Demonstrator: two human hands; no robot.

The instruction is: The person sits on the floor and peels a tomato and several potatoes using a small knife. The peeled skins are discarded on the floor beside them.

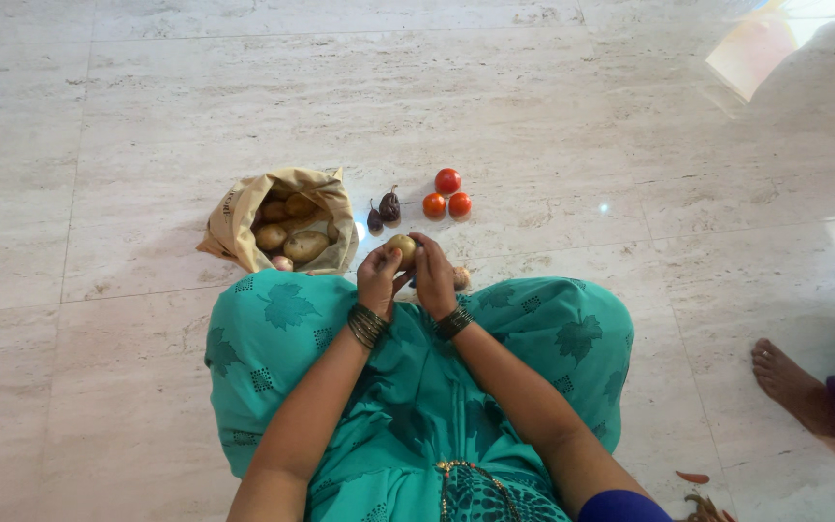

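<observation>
On the marble floor [533,116], both hands' grip, left [377,278] and right [434,275], clamped a potato [401,247], bag [244,217] just left; turning it slowly seemed wise.

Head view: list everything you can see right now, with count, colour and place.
Round potato: one, tan, held in both hands.
Open paper bag: one, beige, on the floor at left, potatoes inside.
Small aubergines: two, dark purple, right of the bag.
Round tomatoes: three, red, right of the aubergines.
Marble floor: pale.
Another person's foot: one, right edge.
Teal garment: over the lap.
Left hand, right hand: bangled, gripping the potato.
</observation>
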